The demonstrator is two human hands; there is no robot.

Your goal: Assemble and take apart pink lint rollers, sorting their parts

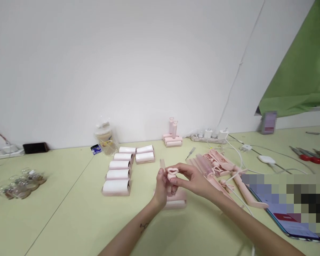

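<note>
My two hands meet above the middle of the pale green table (pixel 69 213). My left hand (pixel 162 186) is closed round a small pink plastic handle (pixel 172 173) with a heart-shaped loop at its top. My right hand (pixel 193 179) pinches that same loop from the right. Just below the hands a pink lint-roller case (pixel 176 202) lies on the table. To the right sits a pile of pink plastic handles and parts (pixel 216 167). To the left, several white rollers in pink holders (pixel 120 170) stand in a row.
A plastic cup with a drink (pixel 105 138) and more pink rollers (pixel 172 137) stand by the wall. A power strip with chargers (pixel 210 137) trails white cables. Small glass jars (pixel 20 186) sit far left, red-handled scissors (pixel 309 156) far right, a phone (pixel 290 220) near right.
</note>
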